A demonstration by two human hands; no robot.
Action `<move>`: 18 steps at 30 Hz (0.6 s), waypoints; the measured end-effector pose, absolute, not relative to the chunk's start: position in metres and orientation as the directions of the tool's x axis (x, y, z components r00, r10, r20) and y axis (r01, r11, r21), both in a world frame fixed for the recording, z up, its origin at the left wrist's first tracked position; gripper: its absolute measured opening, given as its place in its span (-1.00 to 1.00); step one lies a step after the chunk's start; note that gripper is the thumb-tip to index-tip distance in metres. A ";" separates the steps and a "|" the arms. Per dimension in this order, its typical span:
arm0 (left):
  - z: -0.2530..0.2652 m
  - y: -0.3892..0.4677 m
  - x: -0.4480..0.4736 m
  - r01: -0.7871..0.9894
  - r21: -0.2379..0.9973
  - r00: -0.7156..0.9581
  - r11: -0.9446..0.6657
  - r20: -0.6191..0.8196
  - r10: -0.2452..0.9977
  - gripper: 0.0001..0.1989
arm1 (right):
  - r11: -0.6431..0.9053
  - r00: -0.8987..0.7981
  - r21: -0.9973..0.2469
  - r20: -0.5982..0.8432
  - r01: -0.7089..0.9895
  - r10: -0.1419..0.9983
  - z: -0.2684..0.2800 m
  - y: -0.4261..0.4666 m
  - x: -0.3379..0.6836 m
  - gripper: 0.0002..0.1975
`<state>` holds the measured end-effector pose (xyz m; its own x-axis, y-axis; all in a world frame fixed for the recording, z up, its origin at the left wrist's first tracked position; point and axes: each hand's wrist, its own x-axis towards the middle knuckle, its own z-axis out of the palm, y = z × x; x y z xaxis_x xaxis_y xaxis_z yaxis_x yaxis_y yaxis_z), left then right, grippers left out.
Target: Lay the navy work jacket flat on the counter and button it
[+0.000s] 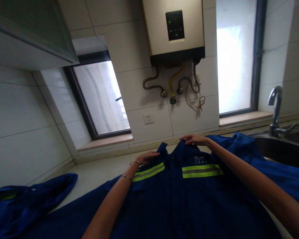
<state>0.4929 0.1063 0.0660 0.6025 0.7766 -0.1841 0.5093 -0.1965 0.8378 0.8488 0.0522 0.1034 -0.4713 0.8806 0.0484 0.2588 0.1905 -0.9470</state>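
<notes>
A dark blue work jacket with yellow-green and grey reflective strips lies front up on the counter, its collar toward the wall. My left hand, with two bracelets at the wrist, has its fingers closed on the cloth beside the left side of the collar. At the collar's right side, my right hand pinches the edge between thumb and fingers. White print shows on the chest below it. One sleeve stretches out to the left; brighter blue cloth spreads at the right, partly behind my forearm.
Another bundle of blue clothing lies at the left on the pale counter. A sink with a chrome faucet is at the right. A water heater with hoses hangs on the tiled wall between two windows, above a socket.
</notes>
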 end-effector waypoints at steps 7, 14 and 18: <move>0.068 0.114 0.487 0.220 0.974 0.555 0.049 -0.166 0.815 -0.57 | 0.128 -0.442 -0.881 -0.099 0.456 0.892 0.123 0.048 0.866 -0.66; 0.149 0.112 0.462 0.322 0.927 0.602 -0.189 -0.047 0.797 -0.51 | 0.226 -0.483 -0.908 0.031 0.352 0.875 0.171 0.033 0.898 -0.72; 0.182 0.116 0.475 0.545 0.705 0.536 -0.453 0.121 0.835 -0.46 | 0.347 -0.292 -0.765 0.217 0.542 0.932 0.185 0.055 0.881 -0.62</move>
<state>0.4748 0.1160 0.1819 0.5363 0.8352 0.1214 0.5453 -0.4527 0.7055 0.8814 0.0548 0.1846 -0.2915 0.9317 0.2166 0.5417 0.3475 -0.7654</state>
